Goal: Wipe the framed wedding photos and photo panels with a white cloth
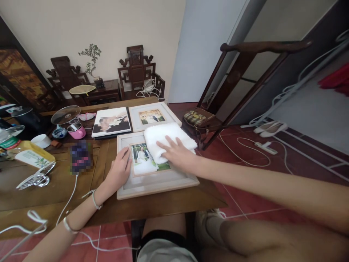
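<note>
A white-bordered picture frame point(158, 186) lies flat at the table's front edge, with a wedding photo point(141, 158) of a couple in its middle. My left hand point(120, 167) grips the frame's left border, its fingers bent over the rim. On the upper right of the same frame, my right hand point(177, 153) holds a folded white towel point(174, 133) down, fingers spread over the cloth. The towel covers part of the photo and the frame's right border. Just behind lies a second framed photo point(151, 117). To its left is a photo album point(111, 122) with a picture on its cover.
On the left of the wooden table point(103, 214) are a pink cup point(76, 131), an oil bottle point(32, 154), a clear hair claw point(39, 178), a blurred-out device point(81, 157) with a white cable and a glass lid point(65, 114). A wooden chair point(231, 80) bearing a plaid bag point(197, 118) stands right.
</note>
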Available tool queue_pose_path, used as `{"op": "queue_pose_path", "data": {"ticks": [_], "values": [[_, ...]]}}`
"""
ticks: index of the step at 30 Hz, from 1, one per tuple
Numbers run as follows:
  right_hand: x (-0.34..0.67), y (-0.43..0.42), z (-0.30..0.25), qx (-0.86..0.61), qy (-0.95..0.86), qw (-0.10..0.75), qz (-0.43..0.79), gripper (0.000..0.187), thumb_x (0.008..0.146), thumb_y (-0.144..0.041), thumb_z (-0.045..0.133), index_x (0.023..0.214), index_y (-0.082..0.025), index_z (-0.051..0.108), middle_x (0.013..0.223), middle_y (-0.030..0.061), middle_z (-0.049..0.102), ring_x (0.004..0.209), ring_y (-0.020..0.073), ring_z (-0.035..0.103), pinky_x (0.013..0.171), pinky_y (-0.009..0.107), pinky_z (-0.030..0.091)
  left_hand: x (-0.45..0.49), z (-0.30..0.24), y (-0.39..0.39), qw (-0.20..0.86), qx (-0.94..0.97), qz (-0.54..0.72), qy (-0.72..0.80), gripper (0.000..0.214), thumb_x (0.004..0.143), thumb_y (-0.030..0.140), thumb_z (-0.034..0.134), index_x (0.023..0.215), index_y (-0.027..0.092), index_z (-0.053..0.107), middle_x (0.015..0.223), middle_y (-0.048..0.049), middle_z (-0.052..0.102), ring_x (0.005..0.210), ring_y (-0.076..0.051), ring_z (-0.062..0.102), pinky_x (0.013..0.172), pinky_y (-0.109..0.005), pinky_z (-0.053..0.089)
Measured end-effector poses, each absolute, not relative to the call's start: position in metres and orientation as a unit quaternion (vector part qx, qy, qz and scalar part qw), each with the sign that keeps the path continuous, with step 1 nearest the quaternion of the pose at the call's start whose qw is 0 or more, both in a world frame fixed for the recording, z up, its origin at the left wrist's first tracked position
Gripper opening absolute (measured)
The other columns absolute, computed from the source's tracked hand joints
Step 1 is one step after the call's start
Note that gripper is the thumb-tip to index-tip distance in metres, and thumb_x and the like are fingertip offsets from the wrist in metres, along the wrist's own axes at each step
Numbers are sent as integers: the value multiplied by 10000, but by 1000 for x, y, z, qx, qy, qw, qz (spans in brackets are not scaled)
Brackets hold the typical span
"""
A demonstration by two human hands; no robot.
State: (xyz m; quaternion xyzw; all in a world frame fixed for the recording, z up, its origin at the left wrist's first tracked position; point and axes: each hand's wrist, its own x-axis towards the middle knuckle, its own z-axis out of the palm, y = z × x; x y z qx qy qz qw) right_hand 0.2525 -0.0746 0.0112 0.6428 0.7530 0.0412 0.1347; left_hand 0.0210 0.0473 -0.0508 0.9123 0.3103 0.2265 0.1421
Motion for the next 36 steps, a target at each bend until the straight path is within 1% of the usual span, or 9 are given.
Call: {"op": "queue_pose_path", "data": {"ticks": [4, 7, 10, 13, 16, 19, 23, 31, 36], "values": [[215, -103, 54, 642, 738, 191, -75, 583, 661, 29, 646, 1210, -167, 660, 1523, 188, 358, 1333, 506, 337, 966, 649, 396, 21, -50, 46, 136, 912, 233, 308, 416, 995, 277, 372, 1375, 145, 477, 1435, -174, 475, 1358, -287, 431, 1128, -498, 359], [193, -120, 90, 596, 748, 214, -200, 445, 681, 35, 611, 1079, -139, 708, 1315, 198, 572, 1120, 375, 583, 893, 476, 490, 22, -51, 45, 132, 913, 235, 307, 412, 994, 280, 374, 1369, 151, 484, 1431, -171, 478, 1358, -286, 430, 1131, -495, 356], [186, -129, 103, 572, 755, 201, -250, 399, 729, 43, 529, 1054, -115, 699, 1187, 171, 640, 1015, 290, 629, 861, 377, 493, 21, -51, 45, 130, 913, 233, 308, 413, 993, 281, 372, 1366, 147, 487, 1436, -173, 470, 1363, -290, 423, 1134, -496, 351], [193, -124, 84, 605, 753, 162, -201, 478, 732, 43, 515, 1145, -143, 666, 1327, 181, 568, 1177, 352, 551, 888, 426, 488, 20, -51, 46, 132, 914, 235, 302, 419, 994, 285, 371, 1381, 159, 475, 1438, -168, 470, 1362, -287, 422, 1135, -501, 347], [213, -105, 48, 623, 765, 142, -82, 568, 731, 51, 538, 1242, -178, 635, 1527, 185, 351, 1361, 461, 333, 984, 624, 393, 20, -50, 47, 138, 916, 229, 301, 427, 990, 279, 373, 1383, 144, 472, 1436, -176, 471, 1362, -287, 422, 1135, -495, 349], [240, -78, 21, 629, 769, 110, 26, 477, 814, 36, 488, 1196, -185, 669, 1572, 141, 270, 1410, 461, 225, 1032, 701, 288, 20, -50, 48, 141, 917, 218, 303, 431, 984, 265, 373, 1377, 120, 475, 1444, -185, 461, 1368, -292, 413, 1137, -493, 347], [257, -50, 13, 625, 770, 112, 59, 455, 847, 33, 466, 1196, -180, 668, 1587, 118, 235, 1433, 434, 167, 1071, 680, 250, 20, -50, 48, 142, 915, 226, 304, 425, 989, 272, 370, 1378, 137, 476, 1442, -179, 466, 1364, -288, 420, 1133, -496, 351], [204, -84, 65, 635, 737, 201, -117, 541, 719, 24, 583, 1223, -163, 640, 1512, 187, 373, 1334, 457, 371, 936, 599, 450, 17, -53, 47, 144, 910, 244, 304, 432, 1000, 296, 363, 1407, 179, 445, 1449, -155, 466, 1375, -280, 410, 1141, -506, 334], [179, -124, 97, 577, 757, 188, -242, 397, 745, 27, 515, 1065, -123, 695, 1181, 177, 633, 1030, 312, 623, 837, 419, 514, 16, -54, 47, 150, 906, 242, 312, 427, 1007, 304, 340, 1398, 175, 458, 1460, -153, 459, 1371, -280, 416, 1142, -499, 333]]}}
